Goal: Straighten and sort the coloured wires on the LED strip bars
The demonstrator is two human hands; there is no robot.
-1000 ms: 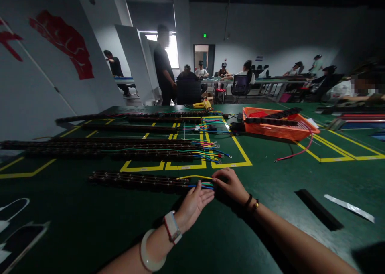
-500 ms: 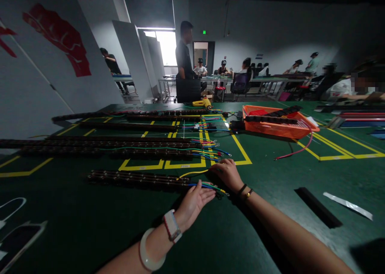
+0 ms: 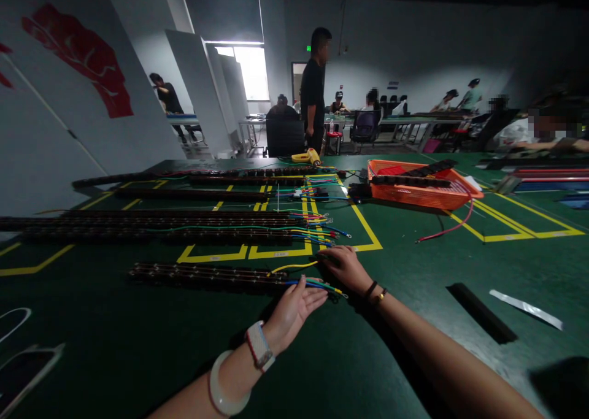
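My left hand (image 3: 294, 311) is palm up with its fingers nearly straight. Several blue and green wires (image 3: 317, 284) run through the crook between its thumb and fingers. Their ring-terminal ends (image 3: 343, 294) stick out past the fingertips. Just beyond, my right hand (image 3: 346, 270) is bent over the far end of a yellow wire (image 3: 292, 265), pinching it; that end is hidden by the fingers. Both wire groups come out of a long dark bundle of strips (image 3: 202, 276) lying on the green table to the left.
Behind lie longer dark bundles (image 3: 161, 222) with coloured leads. An orange basket (image 3: 414, 193) and a yellow heat gun (image 3: 307, 156) sit farther back. A black strip (image 3: 482, 311) and a white strip (image 3: 526, 308) lie at right. Several people are in the background.
Both hands keep nearly the same pose on the wires. The view has shifted slightly, and a standing person in the background has moved to the right.
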